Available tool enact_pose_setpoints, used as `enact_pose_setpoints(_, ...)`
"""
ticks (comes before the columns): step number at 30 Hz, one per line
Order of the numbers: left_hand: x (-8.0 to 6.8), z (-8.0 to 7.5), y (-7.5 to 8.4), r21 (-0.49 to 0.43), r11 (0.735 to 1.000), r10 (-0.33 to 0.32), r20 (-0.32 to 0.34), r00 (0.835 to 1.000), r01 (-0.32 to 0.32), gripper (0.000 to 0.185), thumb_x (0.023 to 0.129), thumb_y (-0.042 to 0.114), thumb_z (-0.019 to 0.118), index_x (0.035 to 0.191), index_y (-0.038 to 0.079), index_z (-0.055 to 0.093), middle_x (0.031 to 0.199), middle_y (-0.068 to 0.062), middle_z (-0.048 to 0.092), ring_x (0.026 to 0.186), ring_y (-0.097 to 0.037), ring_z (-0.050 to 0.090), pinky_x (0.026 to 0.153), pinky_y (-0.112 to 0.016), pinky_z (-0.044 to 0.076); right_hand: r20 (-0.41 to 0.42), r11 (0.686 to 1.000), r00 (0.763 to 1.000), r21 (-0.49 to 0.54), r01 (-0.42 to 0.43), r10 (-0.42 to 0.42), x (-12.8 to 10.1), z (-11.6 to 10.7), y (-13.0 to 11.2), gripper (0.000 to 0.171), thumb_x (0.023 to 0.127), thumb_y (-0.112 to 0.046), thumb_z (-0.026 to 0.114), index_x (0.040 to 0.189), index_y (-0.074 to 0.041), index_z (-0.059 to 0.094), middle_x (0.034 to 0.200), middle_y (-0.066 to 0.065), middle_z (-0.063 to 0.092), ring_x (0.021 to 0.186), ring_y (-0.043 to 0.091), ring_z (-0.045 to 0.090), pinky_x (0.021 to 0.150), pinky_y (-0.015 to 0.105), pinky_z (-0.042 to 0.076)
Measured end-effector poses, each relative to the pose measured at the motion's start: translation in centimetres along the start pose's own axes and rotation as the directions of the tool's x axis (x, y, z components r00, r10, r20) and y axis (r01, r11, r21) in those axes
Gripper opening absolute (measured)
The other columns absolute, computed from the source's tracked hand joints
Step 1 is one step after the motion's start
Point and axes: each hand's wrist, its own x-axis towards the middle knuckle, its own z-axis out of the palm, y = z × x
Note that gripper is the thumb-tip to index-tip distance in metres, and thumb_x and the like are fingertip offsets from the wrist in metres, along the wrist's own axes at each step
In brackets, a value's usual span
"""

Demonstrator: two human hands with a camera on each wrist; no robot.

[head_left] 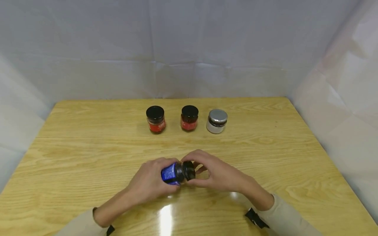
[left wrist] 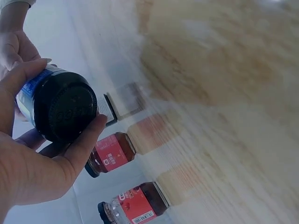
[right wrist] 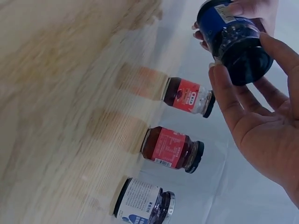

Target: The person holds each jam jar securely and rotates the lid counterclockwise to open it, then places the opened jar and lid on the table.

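Observation:
My left hand [head_left: 154, 178] grips the body of a glass jar with a blue label [head_left: 169, 173], which lies tilted sideways over the table. Its dark base [left wrist: 72, 109] faces the left wrist camera. At the other end, the thumb and fingers of my right hand [head_left: 220, 172] pinch around the jar's black lid [head_left: 189, 170]. Seen from the right wrist, the lid [right wrist: 250, 65] sits at the end of the jar, with the right fingertips at its edges. Part of the blue label is hidden behind the left fingers.
Three jars stand in a row farther back on the wooden table [head_left: 88, 147]: a black-lidded jar with a red label [head_left: 157, 127], another with a pinkish-red label [head_left: 189, 125], and a silver-lidded jar with a white label [head_left: 215, 127]. A pale sheet [head_left: 189, 49] hangs behind the table.

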Motion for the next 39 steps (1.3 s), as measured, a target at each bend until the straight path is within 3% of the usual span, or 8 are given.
enact_pose_setpoints(5, -0.06, 0.09, -0.05, -0.003, 1.0, 0.001, 0.006, 1.0, -0.001, 0.061, 0.063, 0.032, 0.085, 0.119, 0.017, 0.065, 0.103, 0.003, 0.065, 0.08, -0.009, 0.057, 0.067, -0.026, 0.049, -0.011, 0.996, 0.996, 0.026, -0.083, 0.083, -0.19, 0.1, -0.04, 0.068, 0.086, -0.04, 0.069, 0.143, -0.016, 0.04, 0.135, 0.001, 0.046, 0.106, 0.011, 0.056, 0.085, 0.027, 0.05)
enact_pose_setpoints(9, -0.08, 0.18, -0.1, 0.007, 1.0, 0.002, 0.004, 1.0, -0.002, 0.062, 0.063, 0.033, 0.085, 0.119, 0.016, 0.065, 0.101, 0.002, 0.065, 0.079, -0.009, 0.057, 0.066, -0.026, 0.049, -0.029, 0.986, 0.987, 0.062, -0.154, 0.156, -0.03, 0.33, -0.12, 0.067, 0.089, -0.044, 0.065, 0.142, -0.011, 0.041, 0.128, 0.001, 0.052, 0.096, 0.009, 0.059, 0.08, 0.024, 0.051)
enact_pose_setpoints(19, -0.13, -0.09, -0.3, -0.003, 1.0, 0.0, -0.013, 1.0, 0.0, 0.065, 0.063, 0.031, 0.085, 0.121, 0.014, 0.064, 0.108, -0.001, 0.066, 0.084, -0.012, 0.06, 0.071, -0.029, 0.05, -0.04, 0.996, 0.998, -0.081, 0.042, -0.046, 0.15, 0.09, -0.62, 0.052, 0.084, -0.03, 0.074, 0.13, -0.017, 0.052, 0.126, -0.006, 0.052, 0.108, 0.009, 0.053, 0.086, 0.028, 0.05)
enact_pose_setpoints(23, -0.16, -0.17, -0.33, -0.004, 1.0, -0.011, -0.009, 1.0, 0.011, 0.067, 0.063, 0.032, 0.085, 0.123, 0.013, 0.063, 0.109, -0.003, 0.066, 0.084, -0.013, 0.06, 0.07, -0.029, 0.05, -0.063, 0.996, 0.998, -0.078, -0.037, 0.032, 0.09, 0.2, -0.61, 0.064, 0.085, -0.04, 0.071, 0.138, -0.016, 0.045, 0.132, 0.0, 0.049, 0.108, 0.009, 0.054, 0.089, 0.026, 0.048)
enact_pose_setpoints(28, -0.22, -0.19, -0.32, -0.002, 1.0, -0.014, -0.002, 1.0, 0.014, 0.065, 0.064, 0.032, 0.085, 0.122, 0.014, 0.064, 0.105, -0.001, 0.066, 0.081, -0.011, 0.059, 0.067, -0.027, 0.05, -0.046, 0.987, 0.986, -0.002, -0.162, 0.161, 0.3, 0.53, -0.52, 0.061, 0.09, -0.049, 0.061, 0.137, -0.014, 0.047, 0.119, -0.003, 0.056, 0.092, 0.008, 0.06, 0.076, 0.025, 0.052)
enact_pose_setpoints(31, -0.25, -0.11, -0.35, 0.009, 1.0, -0.008, 0.003, 1.0, 0.008, 0.064, 0.063, 0.032, 0.085, 0.121, 0.015, 0.064, 0.104, 0.0, 0.065, 0.082, -0.011, 0.059, 0.067, -0.028, 0.05, -0.013, 0.991, 0.991, -0.001, -0.131, 0.131, 0.4, 0.57, -0.48, 0.055, 0.089, -0.044, 0.064, 0.133, -0.013, 0.051, 0.116, -0.004, 0.057, 0.092, 0.009, 0.06, 0.076, 0.025, 0.052)
enact_pose_setpoints(36, -0.24, 0.1, -0.45, 0.022, 1.0, 0.012, -0.004, 1.0, -0.012, 0.064, 0.063, 0.032, 0.084, 0.12, 0.014, 0.065, 0.104, 0.0, 0.066, 0.082, -0.011, 0.059, 0.068, -0.027, 0.05, 0.01, 0.997, 0.998, -0.051, -0.055, 0.056, 0.23, 0.38, -0.53, 0.061, 0.085, -0.036, 0.071, 0.136, -0.012, 0.048, 0.13, -0.001, 0.051, 0.106, 0.011, 0.056, 0.089, 0.026, 0.048)
enact_pose_setpoints(39, -0.18, 0.15, -0.44, 0.029, 0.999, 0.017, -0.009, 1.0, -0.017, 0.065, 0.062, 0.033, 0.084, 0.121, 0.013, 0.065, 0.104, 0.0, 0.066, 0.081, -0.01, 0.059, 0.067, -0.027, 0.05, -0.005, 0.996, 0.997, -0.036, -0.082, 0.082, 0.09, 0.41, -0.52, 0.069, 0.084, -0.04, 0.072, 0.141, -0.014, 0.043, 0.135, 0.001, 0.048, 0.108, 0.011, 0.055, 0.09, 0.026, 0.047)
